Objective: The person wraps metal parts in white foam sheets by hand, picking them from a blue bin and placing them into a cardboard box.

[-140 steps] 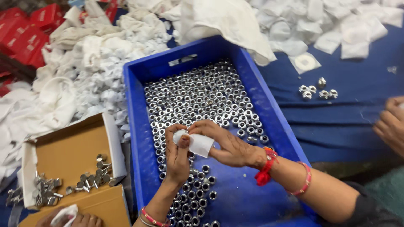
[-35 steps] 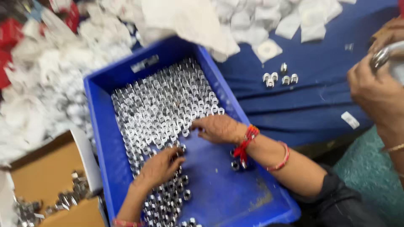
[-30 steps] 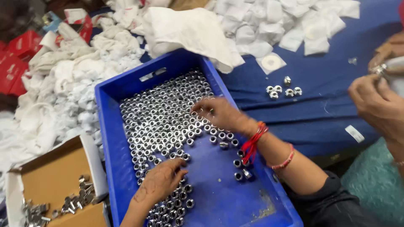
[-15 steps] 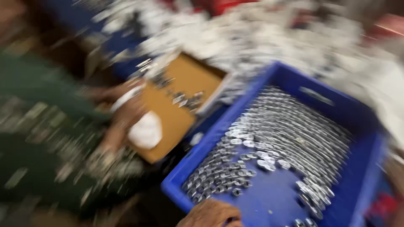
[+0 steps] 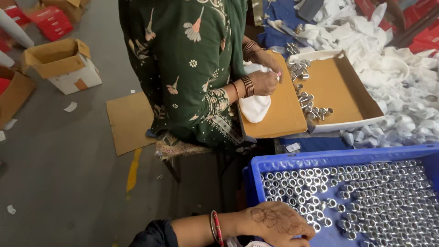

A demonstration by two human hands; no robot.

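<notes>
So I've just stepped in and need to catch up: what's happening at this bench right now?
The camera wearer's left hand rests at the near edge of a blue crate filled with rows of small shiny metal rings; the right hand is out of view. Beside them a co-worker in a green patterned garment holds a white cloth with both hands over an open cardboard box, which has a few metal fittings in it. White wrappings are piled beyond the box.

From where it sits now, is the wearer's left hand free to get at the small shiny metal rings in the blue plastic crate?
Probably yes. The left hand already rests at the blue plastic crate, fingertips beside the small shiny metal rings, which lie uncovered with nothing over them. The right hand is out of view.
</notes>
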